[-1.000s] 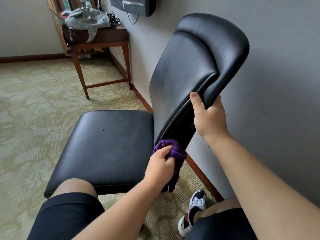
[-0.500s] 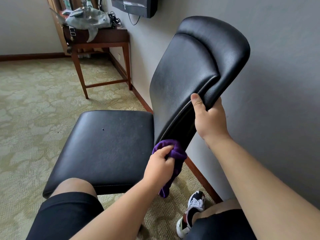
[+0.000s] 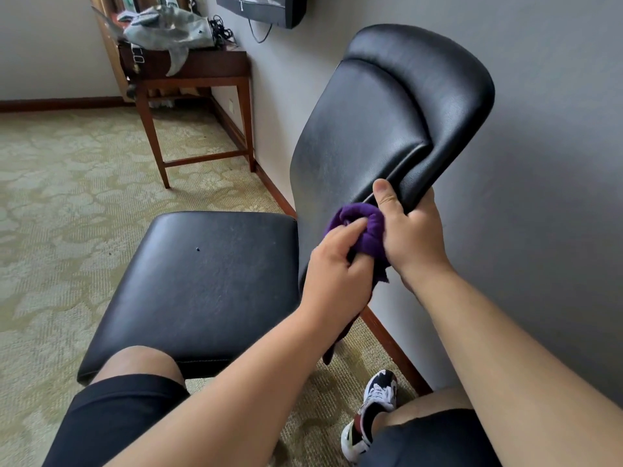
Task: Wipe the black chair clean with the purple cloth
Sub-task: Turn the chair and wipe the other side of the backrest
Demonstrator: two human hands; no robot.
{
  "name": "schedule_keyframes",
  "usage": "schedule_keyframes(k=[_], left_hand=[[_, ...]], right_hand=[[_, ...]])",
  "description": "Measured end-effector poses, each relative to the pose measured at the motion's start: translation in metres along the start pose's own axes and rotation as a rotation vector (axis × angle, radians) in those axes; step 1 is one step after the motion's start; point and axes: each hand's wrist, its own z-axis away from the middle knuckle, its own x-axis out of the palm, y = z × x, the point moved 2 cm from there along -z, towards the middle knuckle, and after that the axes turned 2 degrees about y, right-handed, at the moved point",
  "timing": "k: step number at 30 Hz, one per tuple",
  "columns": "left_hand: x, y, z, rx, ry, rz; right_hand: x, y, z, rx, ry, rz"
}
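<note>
The black chair (image 3: 209, 284) stands in front of me, its padded backrest (image 3: 381, 123) tilted against the grey wall. My right hand (image 3: 413, 237) grips the backrest's near side edge, thumb on the front face. My left hand (image 3: 337, 267) is closed on the bunched purple cloth (image 3: 365, 230) and presses it against the backrest's lower near edge, right beside my right hand. A tail of the cloth hangs down behind my left wrist.
A wooden side table (image 3: 199, 75) with a grey garment heaped on it stands by the wall beyond the chair. A dark screen (image 3: 266, 10) hangs on the wall. Patterned carpet (image 3: 60, 203) spreads to the left. My knees and a sneaker (image 3: 374, 412) are below.
My left hand has slid the purple cloth up the backrest's edge from near the seat to beside my right hand. The right hand keeps its grip on the backrest.
</note>
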Motion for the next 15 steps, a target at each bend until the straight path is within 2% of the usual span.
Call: schedule_keyframes(k=[5, 12, 15], left_hand=[[-0.002, -0.024, 0.009, -0.062, -0.074, -0.005], [-0.021, -0.094, 0.056, -0.489, -0.183, -0.244], [-0.023, -0.084, 0.052, -0.472, -0.185, -0.293]], right_hand=[[-0.002, 0.000, 0.000, 0.022, -0.020, -0.021], [-0.001, -0.001, 0.002, 0.037, -0.020, -0.042], [-0.001, -0.003, 0.002, 0.036, -0.017, -0.035]])
